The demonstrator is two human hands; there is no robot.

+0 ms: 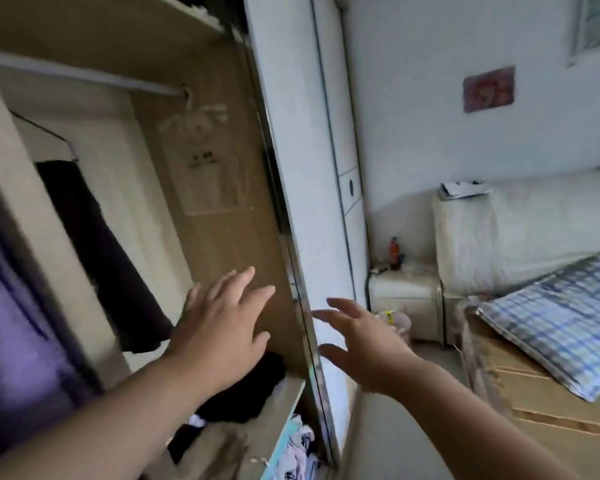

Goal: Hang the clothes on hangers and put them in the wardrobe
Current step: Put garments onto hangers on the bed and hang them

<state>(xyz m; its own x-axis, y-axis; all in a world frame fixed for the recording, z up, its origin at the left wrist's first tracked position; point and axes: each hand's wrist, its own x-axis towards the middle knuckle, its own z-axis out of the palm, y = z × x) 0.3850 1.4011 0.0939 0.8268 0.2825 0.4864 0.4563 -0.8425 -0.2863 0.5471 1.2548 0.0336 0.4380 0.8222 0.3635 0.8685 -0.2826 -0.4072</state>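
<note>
Hands: two; left hand, right hand, fingers spread, empty.
Rail: one.
Door edge: between the hands.
Open room: right of black garment.

White wall, red picture, bedside cabinet, checked bedding.

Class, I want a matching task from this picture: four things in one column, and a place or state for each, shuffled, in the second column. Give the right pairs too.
Column 1
1. dark garment
2. red bottle
3. checked cushion
4. left hand

Column 2
A. stands on the bedside cabinet
B. open, fingers spread, in front of the wardrobe
C. hangs inside the wardrobe
D. lies at the far right, blue and white

Pairs: 1-C, 2-A, 3-D, 4-B
</note>
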